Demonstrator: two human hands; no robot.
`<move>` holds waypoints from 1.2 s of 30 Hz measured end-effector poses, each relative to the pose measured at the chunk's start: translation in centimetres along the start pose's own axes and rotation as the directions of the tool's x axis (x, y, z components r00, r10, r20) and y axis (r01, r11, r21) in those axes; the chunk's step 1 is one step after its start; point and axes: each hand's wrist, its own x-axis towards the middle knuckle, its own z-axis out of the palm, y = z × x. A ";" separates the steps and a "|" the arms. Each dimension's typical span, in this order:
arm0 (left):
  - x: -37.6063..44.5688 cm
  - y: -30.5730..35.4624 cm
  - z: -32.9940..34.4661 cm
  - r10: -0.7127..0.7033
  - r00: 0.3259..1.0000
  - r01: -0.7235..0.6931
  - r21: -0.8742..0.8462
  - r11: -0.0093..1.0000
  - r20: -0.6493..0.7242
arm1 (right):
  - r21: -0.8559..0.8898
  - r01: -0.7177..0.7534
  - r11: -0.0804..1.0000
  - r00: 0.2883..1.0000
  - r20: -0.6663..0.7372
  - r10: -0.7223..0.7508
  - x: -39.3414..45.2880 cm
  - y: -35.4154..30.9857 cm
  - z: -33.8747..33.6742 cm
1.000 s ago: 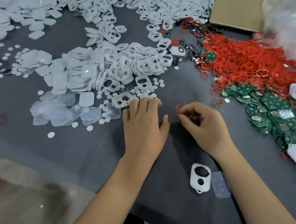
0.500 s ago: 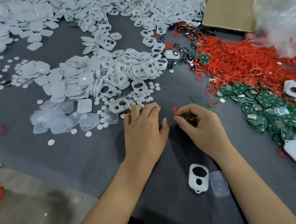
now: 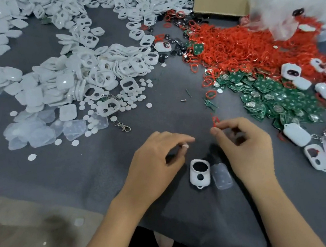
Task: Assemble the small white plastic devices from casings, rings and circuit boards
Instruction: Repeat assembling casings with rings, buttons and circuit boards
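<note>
grey table (image 3: 122, 171) strewn with white casings (image 3: 91, 74)

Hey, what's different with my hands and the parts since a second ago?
The left hand has lifted off the grey table, drawn back toward you and away from the right hand, and now pinches something small and pale. The right hand also drew back, still pinching the small red ring. The white two-hole plastic casing and the translucent pad beside it lie untouched.
</note>
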 end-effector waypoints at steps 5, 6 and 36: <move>-2.5 0.6 -0.6 -0.175 0.983 0.170 0.087 0.982 0.048 | -0.061 -0.092 0.994 0.988 -0.133 0.083 -5.3 1.4 -3.4; -2.8 0.8 -0.7 -0.177 0.983 0.168 0.146 0.975 0.052 | -0.127 -0.080 0.989 0.990 -0.130 0.063 -5.9 1.5 -3.8; -4.2 1.8 -0.1 -0.134 0.985 0.122 0.106 0.987 0.105 | -0.352 -0.010 0.936 1.000 -0.003 0.009 -8.2 1.3 -5.1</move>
